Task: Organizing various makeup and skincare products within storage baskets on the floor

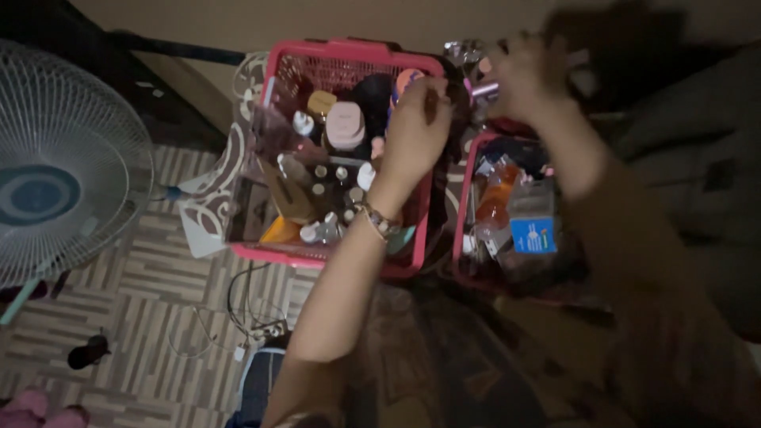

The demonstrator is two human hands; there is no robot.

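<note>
My left hand (416,131) hovers over the right side of a pink plastic basket (349,55) crammed with small bottles, jars and tubes; its fingers are curled, and whether they pinch something is unclear. A bracelet sits on that wrist. My right hand (527,75) is raised above and behind a second pink basket (462,198) and grips a small pinkish-silver tube (483,89). The picture is blurred around both hands. The second basket holds an orange bottle (495,202) and a blue-labelled packet (533,235).
A white standing fan (55,166) is at the left. Cables and a small white charger (254,329) lie on the striped floor mat. A patterned white stool or stand (208,214) shows under the first basket. Dark fabric fills the right side.
</note>
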